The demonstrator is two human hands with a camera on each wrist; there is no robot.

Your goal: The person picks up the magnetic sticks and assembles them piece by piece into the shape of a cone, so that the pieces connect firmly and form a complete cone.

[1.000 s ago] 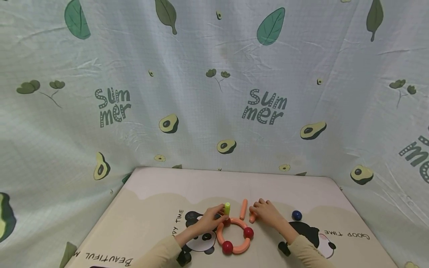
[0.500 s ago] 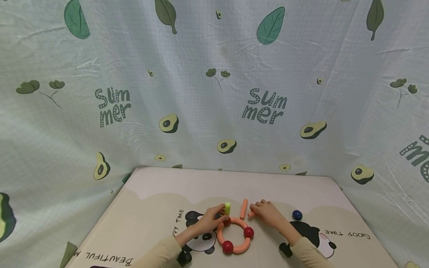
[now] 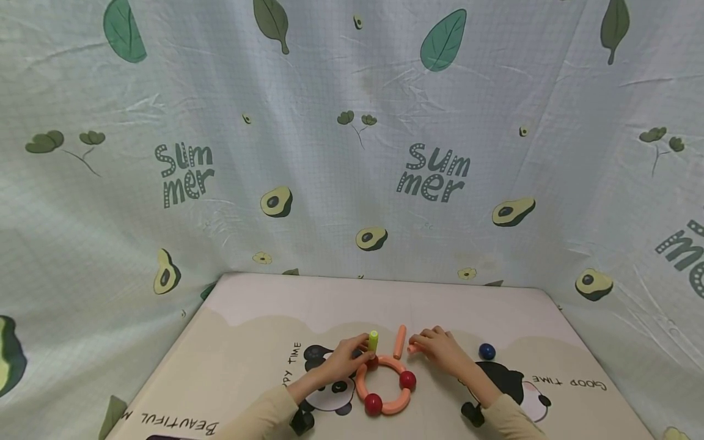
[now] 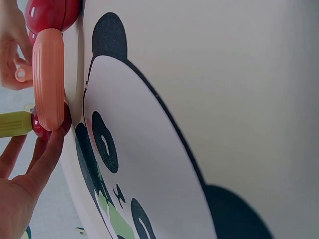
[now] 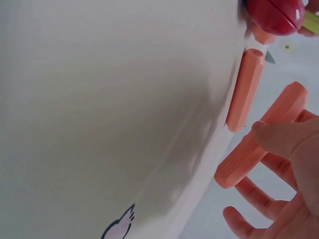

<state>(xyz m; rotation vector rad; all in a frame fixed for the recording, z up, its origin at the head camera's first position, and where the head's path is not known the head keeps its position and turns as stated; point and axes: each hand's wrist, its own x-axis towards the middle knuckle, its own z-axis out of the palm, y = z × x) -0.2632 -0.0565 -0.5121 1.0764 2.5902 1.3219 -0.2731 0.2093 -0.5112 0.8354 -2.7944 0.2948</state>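
An orange ring of curved sticks (image 3: 396,407) joined by red balls (image 3: 407,380) lies on the table. A yellow-green stick (image 3: 373,341) stands upright on the ring's far-left ball. My left hand (image 3: 342,362) has its fingers around that ball, at the foot of the green stick; the left wrist view shows the fingertips touching the ball and a curved orange piece (image 4: 49,79). My right hand (image 3: 439,350) pinches a straight orange stick (image 5: 261,137) between thumb and fingers, raised off the table. Another straight orange stick (image 3: 399,342) lies between the hands, beyond the ring.
A blue ball (image 3: 486,351) sits on the table to the right of my right hand. The table top (image 3: 247,305) is printed with pandas and words. Behind it hangs a patterned curtain (image 3: 319,159). A dark object's edge (image 3: 165,437) shows at the bottom left.
The orange stick in my right hand has turned, and the hand has shifted slightly to the left. My left hand stays where it was, at the ball under the green stick.
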